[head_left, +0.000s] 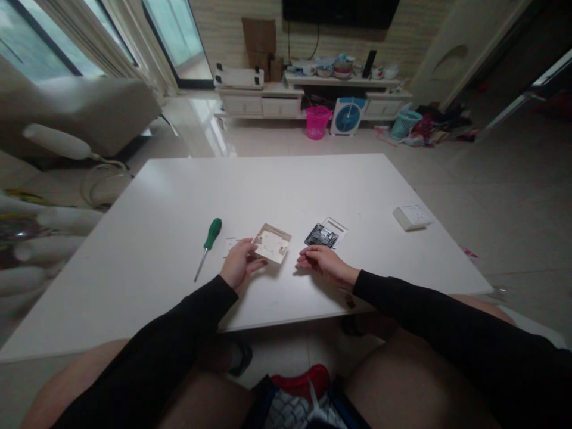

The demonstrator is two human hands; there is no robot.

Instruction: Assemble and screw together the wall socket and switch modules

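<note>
My left hand [241, 262] grips a square cream mounting box [271, 243] by its left side, thumb at the rim and fingers underneath. The open face of the box is tilted up toward me, just above the white table. To its right, my right hand [319, 262] has its fingers bent and drawn together; anything small between them cannot be made out. Just beyond that hand lies a black socket mechanism [320, 236] with a white frame [338, 229]. A flat white piece [231, 243] is partly hidden behind my left hand.
A green-handled screwdriver [213, 232] lies left on the white table [268, 185]. An assembled white socket [412, 217] sits near the right edge. Past the table stand a pink basket [317, 124] and a blue fan [348, 117]. A small dark object [350, 302] lies near the front edge.
</note>
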